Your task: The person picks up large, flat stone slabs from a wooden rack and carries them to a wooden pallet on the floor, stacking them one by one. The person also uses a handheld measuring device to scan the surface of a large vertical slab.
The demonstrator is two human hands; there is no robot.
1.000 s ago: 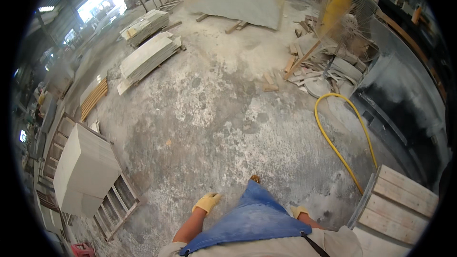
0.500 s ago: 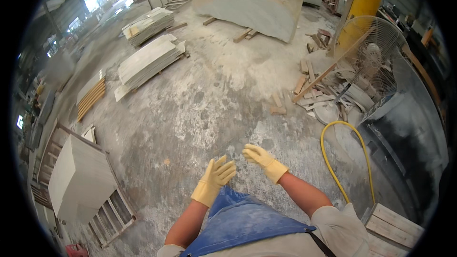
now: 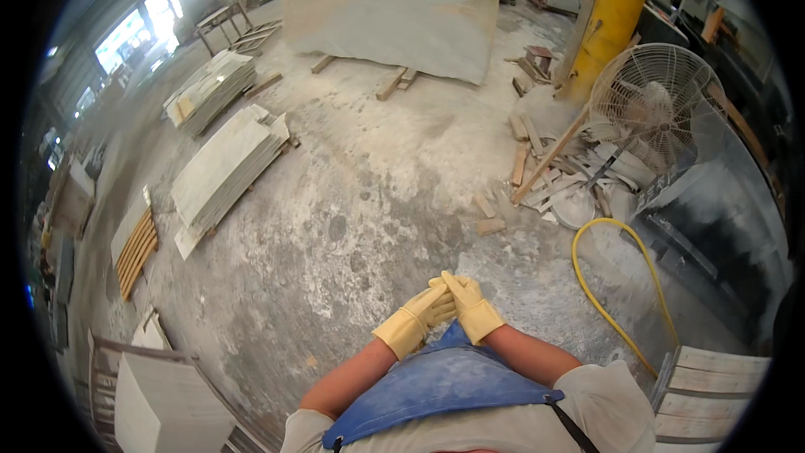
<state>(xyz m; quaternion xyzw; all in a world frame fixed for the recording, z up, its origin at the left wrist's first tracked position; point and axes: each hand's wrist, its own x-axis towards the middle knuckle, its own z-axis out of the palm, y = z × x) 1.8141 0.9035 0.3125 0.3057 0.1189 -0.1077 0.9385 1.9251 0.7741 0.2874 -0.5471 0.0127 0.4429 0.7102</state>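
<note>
My left hand (image 3: 417, 316) and my right hand (image 3: 471, 304) wear pale yellow gloves and meet in front of my blue apron (image 3: 453, 367). The left hand's fingers reach across to the right glove, which overlaps and partly hides their tips. On the right hand the fingers lie stretched out, pointing up and to the left against the left glove. Neither hand shows any tool or object. Both gloves are in the air over the dusty grey floor (image 3: 335, 285).
Stacked stone slabs (image 3: 226, 168) lie at left, near a pale block (image 3: 163, 407). A large slab (image 3: 394, 13) stands far ahead. At right are a fan (image 3: 650, 109), a yellow pole (image 3: 612, 21), wood scraps (image 3: 490, 226), a yellow hose (image 3: 587, 285) and a wooden bench (image 3: 708, 382).
My hands were apart with fingers spread; they have come together, the left moving right to meet the right. The view has turned, so the slabs and block appear farther left.
</note>
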